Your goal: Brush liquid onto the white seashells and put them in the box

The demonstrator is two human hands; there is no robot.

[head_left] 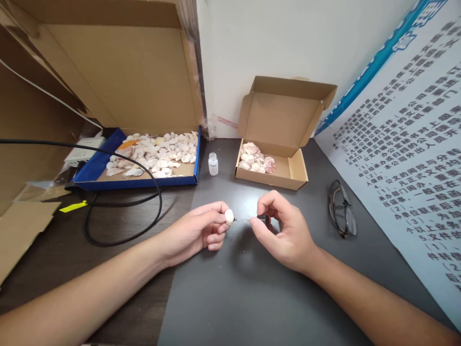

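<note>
A small white ribbed seashell point(229, 217) is pinched between the thumb and fingers of my left hand point(207, 225). Facing it, my right hand point(283, 229) grips a dark applicator cap point(265, 219) with a thin stem. The stem points left, and its dark tip is at the shell's right edge; whether it touches, I cannot tell. Part of the cap is hidden by my right fingers. Beyond my hands, a small uncapped bottle point(213, 165) with a white label stands upright on the grey desk mat point(223, 298).
An open blue-edged box point(144, 182) of many shells stands at the back left. To the right is a smaller open cardboard box point(272, 179) with several shells. A black cable point(122, 242) loops on the left. Folded glasses point(342, 210) lie beside a printed sheet point(403, 158).
</note>
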